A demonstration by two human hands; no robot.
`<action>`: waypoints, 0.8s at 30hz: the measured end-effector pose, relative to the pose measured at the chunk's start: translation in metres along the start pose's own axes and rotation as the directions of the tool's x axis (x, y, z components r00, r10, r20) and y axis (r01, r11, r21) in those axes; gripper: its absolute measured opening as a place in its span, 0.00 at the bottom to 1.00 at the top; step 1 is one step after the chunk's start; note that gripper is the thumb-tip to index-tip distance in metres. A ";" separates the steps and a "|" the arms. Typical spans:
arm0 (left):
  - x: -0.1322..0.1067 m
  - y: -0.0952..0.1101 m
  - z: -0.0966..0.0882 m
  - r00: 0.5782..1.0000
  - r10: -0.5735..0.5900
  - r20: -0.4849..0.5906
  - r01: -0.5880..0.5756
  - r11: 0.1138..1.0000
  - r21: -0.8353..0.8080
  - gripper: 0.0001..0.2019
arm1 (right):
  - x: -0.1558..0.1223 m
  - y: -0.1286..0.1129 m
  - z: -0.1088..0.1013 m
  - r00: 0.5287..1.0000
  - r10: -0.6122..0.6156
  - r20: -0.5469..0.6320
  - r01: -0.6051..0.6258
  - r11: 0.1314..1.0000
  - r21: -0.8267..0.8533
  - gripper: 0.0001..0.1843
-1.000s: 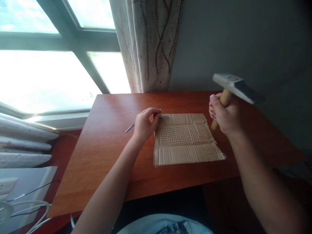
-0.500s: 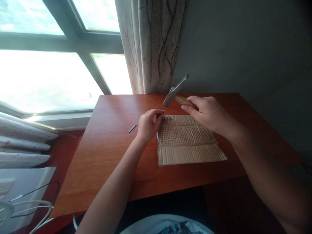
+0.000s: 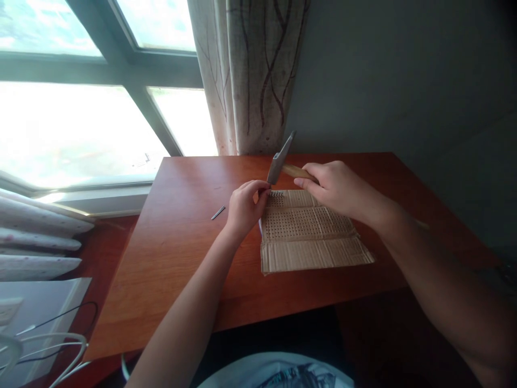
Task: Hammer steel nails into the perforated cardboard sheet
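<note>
A flat piece of brown cardboard (image 3: 319,253), punched with rows of small holes, lies on the reddish wooden table (image 3: 177,258). My left hand (image 3: 244,207) is closed in a pinch on a nail held upright at the cardboard's far left corner. Gripped in my right hand (image 3: 339,188) is the wooden handle of a hammer (image 3: 280,160). Its metal head sits right at the top of the nail, just above my left fingertips. A short row of nails (image 3: 276,193) stands in the cardboard beside that spot.
A loose nail (image 3: 218,213) lies on the table left of my left hand. A patterned curtain (image 3: 250,75) and a window (image 3: 81,124) are behind the table. Cables (image 3: 52,334) lie at the lower left. The table's front edge is close to my body.
My right hand swung the hammer from high on the right down and left to the nail. The left hand kept its pinch in place.
</note>
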State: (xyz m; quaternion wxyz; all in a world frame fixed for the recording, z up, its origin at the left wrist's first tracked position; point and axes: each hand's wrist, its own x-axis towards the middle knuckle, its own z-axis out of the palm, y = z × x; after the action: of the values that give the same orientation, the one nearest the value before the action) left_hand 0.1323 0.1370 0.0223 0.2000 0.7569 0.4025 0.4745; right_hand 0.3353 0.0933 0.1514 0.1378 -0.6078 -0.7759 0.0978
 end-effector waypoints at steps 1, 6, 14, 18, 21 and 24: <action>0.000 0.000 0.000 1.000 -0.001 0.004 0.001 1.000 0.004 0.05 | 0.000 0.001 0.001 1.000 0.002 0.015 -0.002 1.000 -0.006 0.16; 0.000 0.000 0.000 1.000 0.000 0.010 0.000 1.000 -0.007 0.05 | -0.003 0.001 0.004 0.999 -0.015 -0.030 0.016 1.000 0.015 0.16; 0.000 0.000 -0.002 0.999 0.001 0.048 -0.001 1.000 0.007 0.04 | -0.005 0.001 0.015 1.000 0.014 0.003 -0.014 1.000 -0.013 0.16; 0.001 -0.003 -0.005 0.997 0.017 0.074 -0.010 0.995 -0.099 0.04 | -0.005 0.003 0.015 1.000 0.006 0.004 -0.006 1.000 -0.014 0.16; 0.002 -0.009 -0.009 0.982 0.022 0.189 0.014 0.982 -0.187 0.11 | -0.005 0.003 0.013 1.000 0.002 0.014 -0.003 1.000 0.004 0.15; 0.000 -0.015 -0.009 0.941 -0.083 0.328 0.180 0.944 -0.278 0.17 | -0.006 0.002 0.010 1.000 0.010 0.018 -0.010 1.000 0.024 0.15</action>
State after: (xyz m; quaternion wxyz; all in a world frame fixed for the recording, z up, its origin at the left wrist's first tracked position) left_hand 0.1180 0.1455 0.0161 0.4067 0.7534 0.3381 0.3906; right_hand 0.3353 0.0884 0.1405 0.1376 -0.6091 -0.7729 0.1131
